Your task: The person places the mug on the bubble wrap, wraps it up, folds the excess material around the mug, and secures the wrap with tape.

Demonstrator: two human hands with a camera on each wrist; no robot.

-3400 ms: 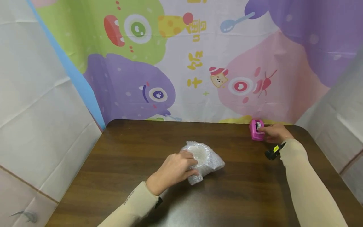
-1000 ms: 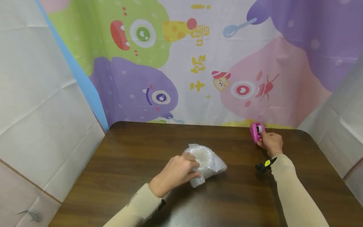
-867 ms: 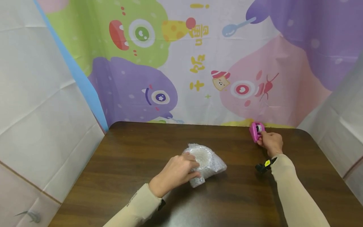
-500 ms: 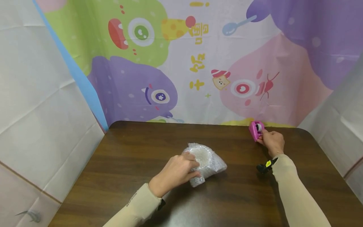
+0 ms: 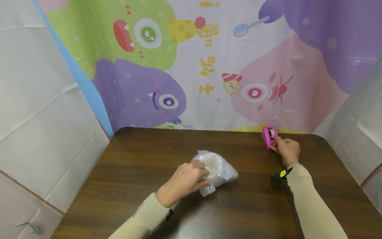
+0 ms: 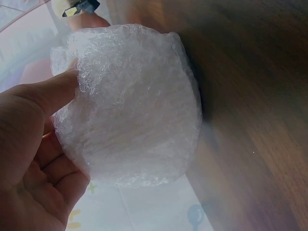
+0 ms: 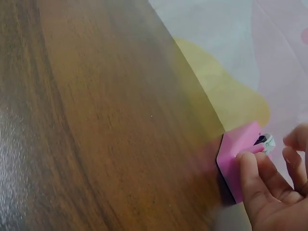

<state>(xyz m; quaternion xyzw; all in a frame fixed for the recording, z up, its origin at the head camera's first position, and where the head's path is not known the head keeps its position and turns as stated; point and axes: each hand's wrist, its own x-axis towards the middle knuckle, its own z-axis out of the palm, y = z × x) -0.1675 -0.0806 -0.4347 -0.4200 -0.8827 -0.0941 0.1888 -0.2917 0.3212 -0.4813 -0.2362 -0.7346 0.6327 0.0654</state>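
Note:
A bundle in clear bubble wrap [image 5: 222, 169] sits mid-table, with a round, pale hollow on its upper side in the head view. My left hand [image 5: 185, 179] grips its left side, thumb on the near face and fingers at the top. The left wrist view shows the broad wrapped face of the bundle [image 6: 134, 106] beside the thumb. Far right, a pink tape dispenser [image 5: 266, 137] with a small tape roll [image 5: 272, 133] stands at the table's back edge. My right hand [image 5: 287, 149] holds its near end between thumb and fingers; these fingertips press the pink body [image 7: 231, 166] in the right wrist view.
The dark wooden table [image 5: 134, 159] has rounded back corners. Behind it hangs a cartoon-printed curtain [image 5: 206, 109], close to the dispenser. Pale panels [image 5: 38, 109] flank the table on both sides. A black wrist strap [image 5: 279, 177] hangs by the right wrist.
Since the earliest frame my right hand has shifted from the dispenser's right side to its near end, and the dispenser has turned slightly. The left hand and bundle stay put.

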